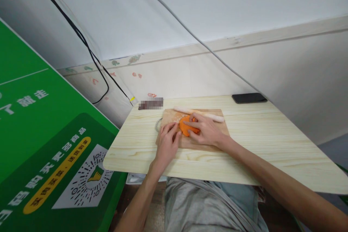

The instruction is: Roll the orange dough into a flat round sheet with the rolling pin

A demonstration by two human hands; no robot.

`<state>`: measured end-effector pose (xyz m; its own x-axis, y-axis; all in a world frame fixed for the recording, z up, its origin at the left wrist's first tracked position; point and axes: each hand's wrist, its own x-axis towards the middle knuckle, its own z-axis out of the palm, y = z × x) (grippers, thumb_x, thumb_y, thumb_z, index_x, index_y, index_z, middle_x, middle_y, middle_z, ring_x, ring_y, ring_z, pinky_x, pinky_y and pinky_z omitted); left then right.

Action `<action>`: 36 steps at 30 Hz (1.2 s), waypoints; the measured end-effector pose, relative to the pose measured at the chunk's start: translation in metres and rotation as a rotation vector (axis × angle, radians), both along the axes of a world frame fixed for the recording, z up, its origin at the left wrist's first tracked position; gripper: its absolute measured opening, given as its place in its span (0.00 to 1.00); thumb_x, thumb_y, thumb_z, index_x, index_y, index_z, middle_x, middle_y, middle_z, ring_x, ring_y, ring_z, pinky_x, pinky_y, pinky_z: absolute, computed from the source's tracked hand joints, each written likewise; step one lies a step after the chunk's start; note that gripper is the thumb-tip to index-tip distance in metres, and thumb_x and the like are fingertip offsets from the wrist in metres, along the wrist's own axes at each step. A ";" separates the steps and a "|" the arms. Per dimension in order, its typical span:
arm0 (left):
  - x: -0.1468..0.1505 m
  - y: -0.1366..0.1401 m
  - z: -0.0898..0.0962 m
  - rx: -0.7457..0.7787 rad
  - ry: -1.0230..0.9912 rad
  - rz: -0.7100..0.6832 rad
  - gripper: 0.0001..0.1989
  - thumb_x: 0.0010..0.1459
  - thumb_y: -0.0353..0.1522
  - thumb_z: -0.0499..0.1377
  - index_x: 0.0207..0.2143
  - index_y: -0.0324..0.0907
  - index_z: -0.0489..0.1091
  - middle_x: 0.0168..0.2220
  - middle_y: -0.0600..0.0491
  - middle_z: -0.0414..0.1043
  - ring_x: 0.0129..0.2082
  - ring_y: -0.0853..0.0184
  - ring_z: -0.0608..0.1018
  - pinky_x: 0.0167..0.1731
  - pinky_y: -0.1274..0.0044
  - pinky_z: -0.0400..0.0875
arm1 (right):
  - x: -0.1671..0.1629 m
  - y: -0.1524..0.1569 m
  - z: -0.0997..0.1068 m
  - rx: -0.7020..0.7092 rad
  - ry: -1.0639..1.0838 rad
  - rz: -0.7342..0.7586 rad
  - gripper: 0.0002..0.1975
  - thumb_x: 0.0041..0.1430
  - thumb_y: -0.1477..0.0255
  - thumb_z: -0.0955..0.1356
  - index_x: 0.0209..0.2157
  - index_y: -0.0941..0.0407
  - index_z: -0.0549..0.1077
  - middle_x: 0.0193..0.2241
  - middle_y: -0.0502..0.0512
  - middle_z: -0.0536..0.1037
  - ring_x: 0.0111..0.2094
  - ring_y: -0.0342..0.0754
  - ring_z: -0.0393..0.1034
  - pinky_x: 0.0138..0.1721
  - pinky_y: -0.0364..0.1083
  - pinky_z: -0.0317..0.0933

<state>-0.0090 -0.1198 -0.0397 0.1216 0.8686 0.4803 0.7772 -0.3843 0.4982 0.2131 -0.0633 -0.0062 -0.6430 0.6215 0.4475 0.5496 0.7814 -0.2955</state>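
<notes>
Right in the centre now, the orange disc [185, 130] lies flat on the wooden board [195, 145], with both bare hands at work on it; the right hand [202, 128] comes in over its right side, grip open, fingers spread and bent, tips touching the top; the left hand [168, 138] sits at the disc's left edge, fingers curved and close together over the board, though whether that grip pinches the rim I cannot tell; pale crumbs [178, 119] dot the board just behind the disc; further back lies the pin [213, 117], slanting along the board's far edge, partly hidden by the right hand; a wire loop [157, 125] pokes out at the board's left side; all of it rests on the pale bench [266, 134]; over at the far right, near the wall [244, 3], a dark phone [249, 98] lies flat; back left, a dark thing [150, 103] shows only as blurred blocks; left of the bench leans a green panel [59, 116]
</notes>
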 end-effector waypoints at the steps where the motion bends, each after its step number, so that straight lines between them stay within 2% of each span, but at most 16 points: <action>1: -0.003 0.003 0.001 -0.019 0.010 -0.011 0.19 0.71 0.33 0.59 0.62 0.44 0.75 0.58 0.44 0.75 0.60 0.54 0.73 0.62 0.60 0.69 | 0.000 0.000 0.000 0.005 -0.013 -0.004 0.14 0.67 0.69 0.68 0.47 0.56 0.84 0.46 0.62 0.76 0.43 0.55 0.71 0.42 0.51 0.63; 4: -0.011 0.013 0.006 -0.090 0.063 -0.073 0.20 0.68 0.35 0.64 0.61 0.45 0.75 0.57 0.44 0.74 0.60 0.54 0.73 0.61 0.60 0.70 | 0.000 0.000 0.001 0.008 -0.058 0.000 0.13 0.67 0.65 0.69 0.43 0.57 0.84 0.43 0.62 0.75 0.43 0.56 0.70 0.44 0.53 0.63; 8: -0.015 0.024 0.013 -0.148 0.107 -0.135 0.16 0.65 0.36 0.68 0.55 0.47 0.80 0.56 0.46 0.73 0.58 0.55 0.75 0.61 0.61 0.71 | -0.001 0.001 0.000 -0.003 -0.074 -0.003 0.13 0.68 0.64 0.69 0.39 0.57 0.83 0.40 0.61 0.74 0.42 0.56 0.69 0.45 0.53 0.63; 16: -0.012 0.034 0.012 -0.188 -0.012 -0.068 0.14 0.57 0.34 0.74 0.47 0.48 0.84 0.54 0.48 0.77 0.55 0.57 0.79 0.59 0.63 0.74 | 0.000 0.004 -0.002 -0.008 -0.040 0.041 0.11 0.68 0.66 0.69 0.41 0.55 0.84 0.44 0.62 0.75 0.47 0.59 0.68 0.50 0.57 0.62; 23: -0.007 0.033 0.018 -0.208 0.006 -0.028 0.09 0.60 0.33 0.73 0.44 0.49 0.85 0.53 0.50 0.78 0.53 0.58 0.80 0.59 0.63 0.74 | 0.000 0.006 -0.003 -0.004 -0.026 0.057 0.12 0.69 0.65 0.69 0.44 0.55 0.85 0.47 0.64 0.76 0.51 0.61 0.66 0.53 0.59 0.62; 30: -0.007 0.034 0.016 -0.221 -0.059 0.010 0.11 0.58 0.32 0.74 0.44 0.49 0.85 0.52 0.51 0.79 0.51 0.60 0.81 0.58 0.64 0.75 | 0.001 0.007 -0.004 -0.010 -0.008 0.059 0.13 0.71 0.64 0.69 0.46 0.53 0.85 0.47 0.62 0.76 0.52 0.60 0.67 0.55 0.60 0.62; 33: -0.009 0.035 0.012 -0.242 -0.115 -0.030 0.10 0.62 0.32 0.71 0.46 0.49 0.85 0.53 0.51 0.79 0.51 0.61 0.82 0.52 0.66 0.78 | 0.000 0.007 -0.005 -0.008 0.005 0.039 0.14 0.72 0.62 0.68 0.46 0.53 0.85 0.48 0.63 0.76 0.53 0.60 0.67 0.56 0.59 0.62; 36: -0.009 0.036 0.011 -0.252 -0.152 -0.013 0.08 0.63 0.32 0.70 0.45 0.50 0.85 0.53 0.50 0.79 0.47 0.62 0.82 0.47 0.69 0.80 | -0.002 0.006 -0.007 0.009 0.005 0.007 0.15 0.72 0.61 0.69 0.45 0.54 0.86 0.48 0.64 0.77 0.53 0.60 0.68 0.56 0.59 0.62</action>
